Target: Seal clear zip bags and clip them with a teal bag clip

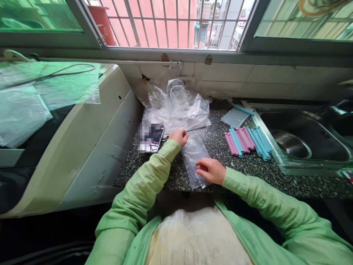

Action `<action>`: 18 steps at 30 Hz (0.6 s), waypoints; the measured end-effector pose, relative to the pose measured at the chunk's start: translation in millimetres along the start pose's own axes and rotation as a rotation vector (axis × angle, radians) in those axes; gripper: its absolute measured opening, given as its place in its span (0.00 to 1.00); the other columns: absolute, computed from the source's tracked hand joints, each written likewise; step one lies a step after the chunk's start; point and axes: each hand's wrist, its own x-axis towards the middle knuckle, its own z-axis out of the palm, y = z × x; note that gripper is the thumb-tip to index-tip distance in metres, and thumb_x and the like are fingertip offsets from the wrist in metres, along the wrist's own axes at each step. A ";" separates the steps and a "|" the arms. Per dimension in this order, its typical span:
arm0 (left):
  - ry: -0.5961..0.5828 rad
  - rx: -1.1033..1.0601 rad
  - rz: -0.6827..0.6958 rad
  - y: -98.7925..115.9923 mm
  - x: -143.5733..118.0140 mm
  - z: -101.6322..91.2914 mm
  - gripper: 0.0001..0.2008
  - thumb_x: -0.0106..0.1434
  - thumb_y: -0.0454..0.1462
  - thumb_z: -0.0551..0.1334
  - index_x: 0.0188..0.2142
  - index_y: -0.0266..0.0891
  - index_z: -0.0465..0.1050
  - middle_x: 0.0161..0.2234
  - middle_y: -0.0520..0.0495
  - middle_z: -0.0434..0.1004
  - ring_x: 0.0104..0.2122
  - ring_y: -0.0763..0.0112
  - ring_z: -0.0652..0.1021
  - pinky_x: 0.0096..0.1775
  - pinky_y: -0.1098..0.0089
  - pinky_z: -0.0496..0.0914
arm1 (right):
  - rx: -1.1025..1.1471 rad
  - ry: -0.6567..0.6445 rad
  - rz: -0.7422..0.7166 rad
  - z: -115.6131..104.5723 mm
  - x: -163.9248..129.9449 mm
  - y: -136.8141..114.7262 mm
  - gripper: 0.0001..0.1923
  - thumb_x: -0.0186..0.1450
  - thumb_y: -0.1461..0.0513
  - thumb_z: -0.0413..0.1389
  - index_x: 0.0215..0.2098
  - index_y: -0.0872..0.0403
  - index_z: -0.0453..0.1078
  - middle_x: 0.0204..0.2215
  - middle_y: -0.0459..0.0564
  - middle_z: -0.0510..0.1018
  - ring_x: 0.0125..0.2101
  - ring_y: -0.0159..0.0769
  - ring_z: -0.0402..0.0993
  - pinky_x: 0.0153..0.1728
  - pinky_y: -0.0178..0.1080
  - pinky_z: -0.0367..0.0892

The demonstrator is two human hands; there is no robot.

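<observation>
My left hand point(179, 137) is closed, its fingers curled at the upper left corner of a clear flat plastic bag point(194, 151). Whatever may be between those fingertips is hidden. Over the lower part of the same bag, my right hand point(211, 170) has its thumb and index finger apart and holds nothing visible. The bag lies on the speckled dark countertop point(172, 178), reaching its front edge. Behind my left hand is a heap of crumpled clear plastic point(179, 105). To the right lie pink sealing clips point(245, 139) and blue sealing clips point(259, 142), several of each, in rows.
A phone point(154, 138), partly blurred, lies left of my left hand. A small clear bag point(235, 117) with a blue clip point(243, 109) along its edge is behind the rows. A metal sink point(286, 169) bounds the right side; a bulky pale appliance point(96, 129) bounds the left.
</observation>
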 end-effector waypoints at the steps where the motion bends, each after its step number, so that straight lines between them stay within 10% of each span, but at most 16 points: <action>1: -0.003 0.026 -0.004 -0.4 -0.5 1.2 0.10 0.57 0.37 0.54 0.30 0.34 0.72 0.30 0.44 0.73 0.32 0.67 0.72 0.35 0.69 0.65 | -0.011 -0.006 -0.034 1.6 -4.2 -0.1 0.09 0.57 0.60 0.54 0.33 0.57 0.68 0.22 0.46 0.70 0.23 0.29 0.63 0.27 0.32 0.59; 18: -0.092 0.296 -0.022 5.9 -6.5 8.4 0.13 0.58 0.35 0.54 0.40 0.32 0.70 0.41 0.36 0.69 0.43 0.57 0.69 0.44 0.64 0.64 | 0.225 -0.036 -0.131 4.8 -20.8 4.0 0.07 0.57 0.61 0.53 0.31 0.56 0.69 0.22 0.46 0.70 0.23 0.28 0.65 0.26 0.31 0.62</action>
